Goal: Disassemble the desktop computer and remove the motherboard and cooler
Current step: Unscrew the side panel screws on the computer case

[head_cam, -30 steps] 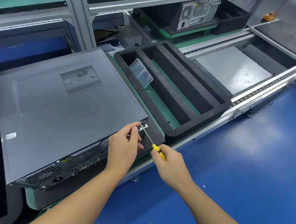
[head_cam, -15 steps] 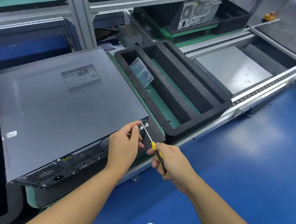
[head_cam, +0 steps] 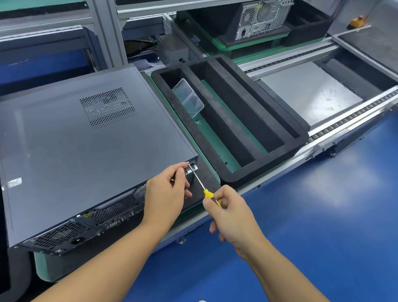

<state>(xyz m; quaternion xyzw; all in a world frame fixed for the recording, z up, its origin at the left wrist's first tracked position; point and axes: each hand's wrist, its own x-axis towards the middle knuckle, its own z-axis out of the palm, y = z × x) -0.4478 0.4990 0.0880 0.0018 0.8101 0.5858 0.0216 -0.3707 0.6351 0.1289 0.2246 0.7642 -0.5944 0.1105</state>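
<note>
Loosening the rear-corner screw will go best with the screwdriver (head_cam: 208, 194) held square and pressed in firmly. The right hand (head_cam: 230, 213) grips its yellow handle. The left hand (head_cam: 166, 197) curls its fingers in by the tip, but I cannot tell whether they pinch anything. The desktop computer (head_cam: 76, 148) lies flat, cover on, at the conveyor's (head_cam: 344, 126) near edge. Catch the screw for the clear box (head_cam: 188, 98).

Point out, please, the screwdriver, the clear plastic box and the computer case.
screwdriver (head_cam: 209, 195), head view, on its yellow handle.
clear plastic box (head_cam: 188, 98), head view, on the middle of its transparent top.
computer case (head_cam: 71, 149), head view, on its flat top panel.
</note>
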